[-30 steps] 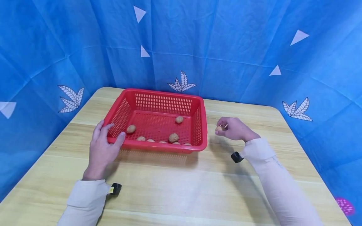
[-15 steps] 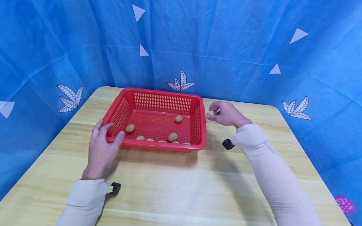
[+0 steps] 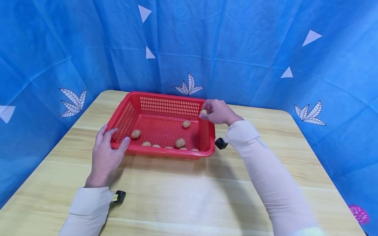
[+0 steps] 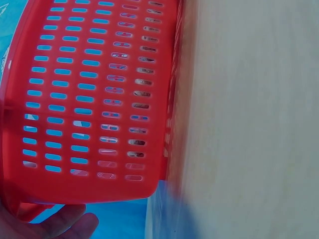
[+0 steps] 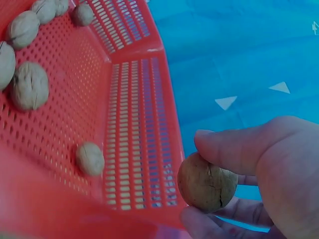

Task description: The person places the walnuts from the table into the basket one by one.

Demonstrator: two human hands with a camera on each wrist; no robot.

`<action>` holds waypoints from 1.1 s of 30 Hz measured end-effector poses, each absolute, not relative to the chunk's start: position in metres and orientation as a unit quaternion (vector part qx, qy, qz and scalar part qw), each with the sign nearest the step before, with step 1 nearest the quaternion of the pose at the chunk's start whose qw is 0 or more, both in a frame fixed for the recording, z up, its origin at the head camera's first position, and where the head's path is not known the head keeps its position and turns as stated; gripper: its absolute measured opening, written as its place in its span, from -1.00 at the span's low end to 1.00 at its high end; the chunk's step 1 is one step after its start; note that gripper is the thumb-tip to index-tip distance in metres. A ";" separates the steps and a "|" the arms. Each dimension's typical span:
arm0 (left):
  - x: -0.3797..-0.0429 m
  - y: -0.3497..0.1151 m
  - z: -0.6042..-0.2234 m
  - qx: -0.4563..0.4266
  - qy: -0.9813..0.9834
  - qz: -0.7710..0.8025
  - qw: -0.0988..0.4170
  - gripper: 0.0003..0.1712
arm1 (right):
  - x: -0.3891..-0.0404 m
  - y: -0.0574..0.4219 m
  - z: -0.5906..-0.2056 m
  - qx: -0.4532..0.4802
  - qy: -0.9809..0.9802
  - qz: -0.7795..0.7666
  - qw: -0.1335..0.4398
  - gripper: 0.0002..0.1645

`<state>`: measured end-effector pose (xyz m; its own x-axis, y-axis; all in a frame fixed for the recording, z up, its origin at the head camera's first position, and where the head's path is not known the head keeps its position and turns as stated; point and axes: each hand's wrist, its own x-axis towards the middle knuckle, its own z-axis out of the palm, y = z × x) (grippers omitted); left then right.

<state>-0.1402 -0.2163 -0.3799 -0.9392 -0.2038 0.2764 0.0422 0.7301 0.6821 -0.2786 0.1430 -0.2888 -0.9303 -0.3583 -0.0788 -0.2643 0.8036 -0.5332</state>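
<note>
A red slotted basket (image 3: 169,98) stands on a wooden table, with several walnuts (image 3: 180,143) lying in it. My right hand (image 3: 217,112) pinches one walnut (image 3: 203,112) between thumb and fingers above the basket's far right corner; the right wrist view shows that walnut (image 5: 207,183) over the basket rim (image 5: 149,50). My left hand (image 3: 107,151) grips the basket's near left corner, thumb on the rim. In the left wrist view the basket wall (image 4: 94,99) fills the frame and a fingertip (image 4: 65,224) shows at the bottom.
The wooden table (image 3: 189,196) stretches wide in front of the basket and to its right. Blue cloth walls (image 3: 251,49) with white leaf prints enclose the table on three sides. Small black wrist cameras (image 3: 220,143) sit at both sleeves.
My right hand has carried the walnut up and to the left, from the table right of the basket to above its far right corner. The left hand stays put.
</note>
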 end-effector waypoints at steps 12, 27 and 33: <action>-0.140 -0.217 -0.380 0.043 -0.914 -0.365 0.171 -0.25 | -0.282 0.111 -0.296 -0.171 0.941 -0.269 0.116 -0.66; -0.139 -0.218 -0.379 0.041 -0.915 -0.363 0.171 -0.25 | -0.280 0.105 -0.303 -0.187 0.940 -0.265 0.109 -0.59; -0.138 -0.218 -0.375 0.044 -0.921 -0.359 0.147 -0.21 | -0.270 0.127 -0.305 -0.182 0.935 -0.296 0.073 -0.60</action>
